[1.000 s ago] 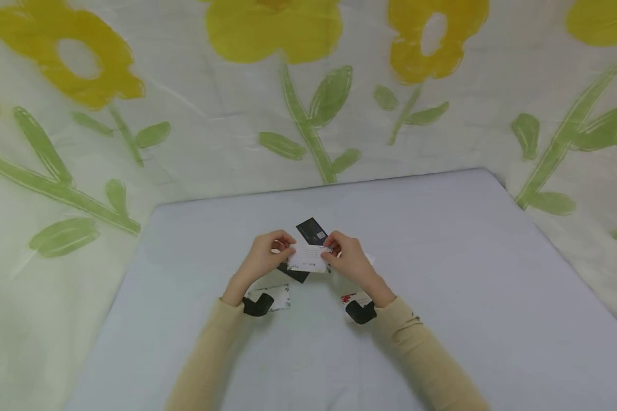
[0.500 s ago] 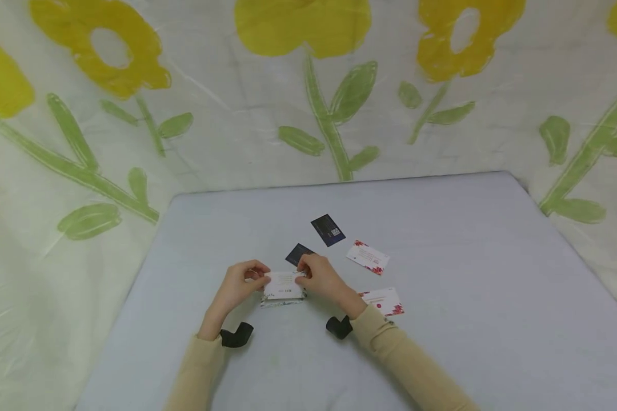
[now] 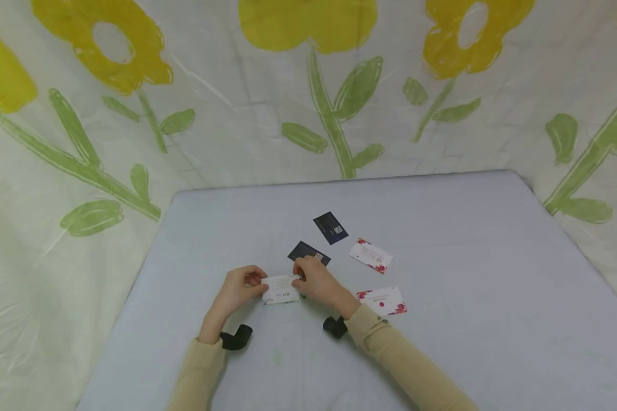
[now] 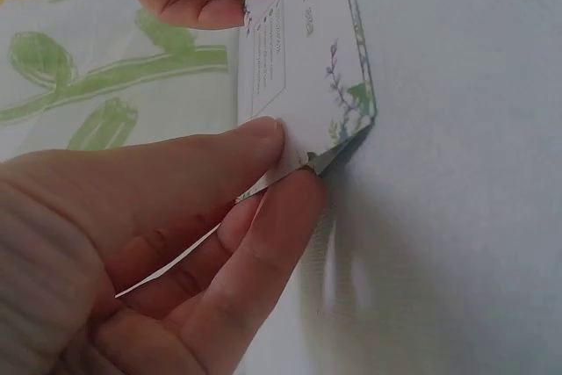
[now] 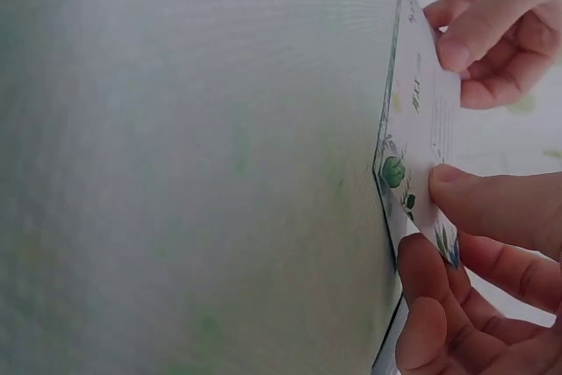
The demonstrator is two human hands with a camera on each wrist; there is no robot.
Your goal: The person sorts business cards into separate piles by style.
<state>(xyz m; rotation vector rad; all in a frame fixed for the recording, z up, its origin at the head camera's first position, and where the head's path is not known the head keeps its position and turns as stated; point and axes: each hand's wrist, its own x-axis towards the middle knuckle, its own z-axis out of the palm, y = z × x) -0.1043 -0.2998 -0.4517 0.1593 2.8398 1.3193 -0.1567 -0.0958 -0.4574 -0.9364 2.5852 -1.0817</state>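
Note:
A white business card [image 3: 281, 289] with printed text and green leaf sprigs is held between both hands. My left hand [image 3: 239, 288] pinches its left end between thumb and fingers. Its right end is pinched by my right hand [image 3: 316, 282]. In the left wrist view the held card [image 4: 307, 50] leans, with its lower edge down at the table. Another leaf-bordered card lies beneath it, mostly hidden. The right wrist view shows the held card [image 5: 417, 111] meeting the lower one along that edge, with a gap opening towards the fingers.
Two dark cards with QR codes lie beyond the hands, one farther off [image 3: 331, 228] and one [image 3: 308, 254] partly behind the right hand. Two white cards with red floral corners lie to the right, one farther [image 3: 371, 255] and one nearer [image 3: 383, 301]. A pale cloth covers the table [image 3: 468, 257].
Both hands have brought the card left and towards the body, from over the dark cards down onto the leaf-bordered card. The loose cards now show more fully. The head view has shifted slightly.

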